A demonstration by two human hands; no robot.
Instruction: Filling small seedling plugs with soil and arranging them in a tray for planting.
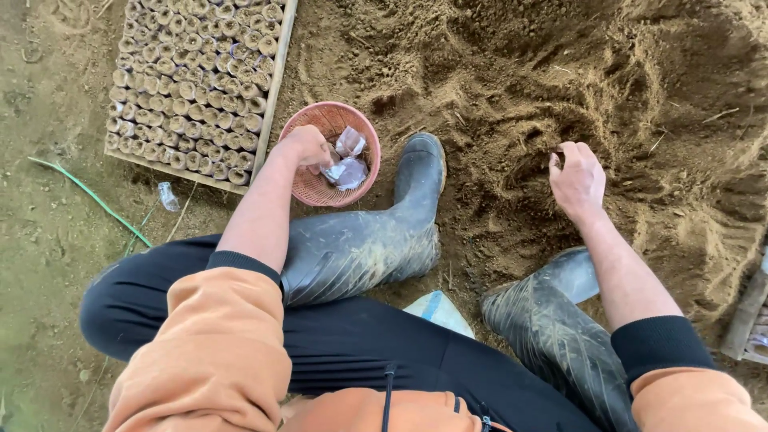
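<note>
Head view, looking straight down: the left hand (306, 148) reaches into a pink woven basket (320, 120) that stands on the ground just beside the toe of the left rubber boot (376, 236), its fingers closed on one of the small clear plastic bags (350, 144) lying inside. The right hand (578, 178) rests on the heap of loose brown soil (560, 72) ahead, fingers curled and digging in with nothing clearly held. The basket looks light and sits close to the boot, so a shift of that foot or a hard tug on a bag could, I judge, tip it and scatter the bags; one stray bag (166, 196) already lies on the ground by the tray's near edge. The wooden tray of filled seedling pots (192, 80) sits just beyond the basket, its right edge nearly touching the rim, leaving little room on that side. A green hose (88, 194) crosses the ground at left. The right boot (560, 328) is near the foot of the heap, where crumbling soil could slide onto it; the heap leaves ample room.
</note>
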